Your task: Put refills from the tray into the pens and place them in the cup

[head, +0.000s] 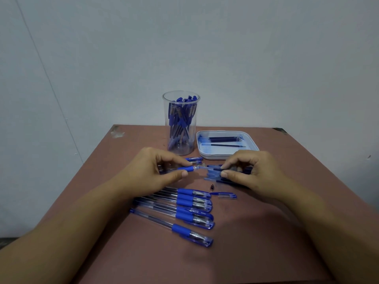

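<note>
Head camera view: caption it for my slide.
Left hand holds a pen, right hand pinches a blue piece, near cup and tray.

- One clear cup (180, 124), crowded with blue pens, too many to count
- One white tray (227, 155), holding a bundle of refills (223, 138) of unclear number and one single refill (225, 145) apart from it
- About six capped pens (184, 210) in a row, overlapping
- Two hands: left hand (158, 171) holding one open pen (187, 168), right hand (252, 173) pinching one blue piece (216, 169)
- One heap of pen parts (212, 177) under the right hand, uncountable
- One loose cap (226, 195)
- One small dark tip (211, 186)
- One table (287, 201)
</note>
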